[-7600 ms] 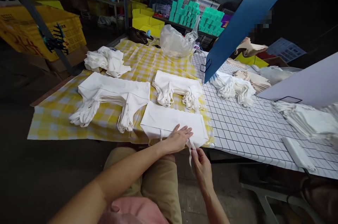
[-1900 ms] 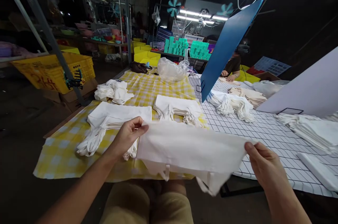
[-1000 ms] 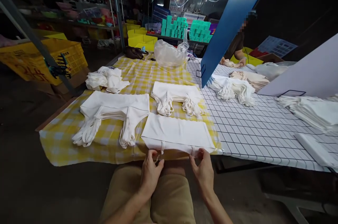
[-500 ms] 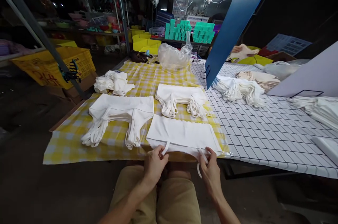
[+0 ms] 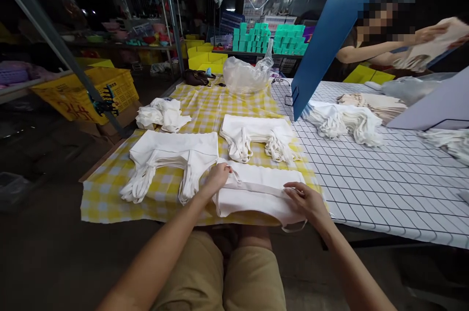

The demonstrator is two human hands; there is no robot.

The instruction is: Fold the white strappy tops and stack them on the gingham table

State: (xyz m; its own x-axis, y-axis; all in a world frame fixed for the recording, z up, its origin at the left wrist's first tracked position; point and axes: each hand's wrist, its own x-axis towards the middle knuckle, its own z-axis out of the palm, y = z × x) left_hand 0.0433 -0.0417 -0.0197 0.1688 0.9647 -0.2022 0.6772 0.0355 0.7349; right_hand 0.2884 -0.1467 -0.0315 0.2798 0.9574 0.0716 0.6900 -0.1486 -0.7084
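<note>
A white strappy top (image 5: pixel 256 200) lies in front of me near the front edge of the yellow-checked cloth, one layer turned back across it. My left hand (image 5: pixel 220 176) is closed, pinching the top's strap at its upper left. My right hand (image 5: pixel 305 197) has its fingers bent over the fabric edge at the right; a loose strap hangs below it past the table edge. To the left is a stack of white tops (image 5: pixel 174 147) with straps toward me. Another stack of white tops (image 5: pixel 256 128) lies just behind the top I handle.
A crumpled white pile (image 5: pixel 163 114) and a clear plastic bag (image 5: pixel 244 75) stand on the yellow-checked cloth (image 5: pixel 198 101). A blue panel (image 5: pixel 326 37) rises at the right, with more garment stacks (image 5: pixel 344 120) beyond. A co-worker (image 5: pixel 388 50) holds pale fabric. A yellow crate (image 5: pixel 88 93) is left.
Both hands have moved up from the front edge, turning a layer of the white top back. The view has shifted slightly, and the co-worker at the right has come more into view.
</note>
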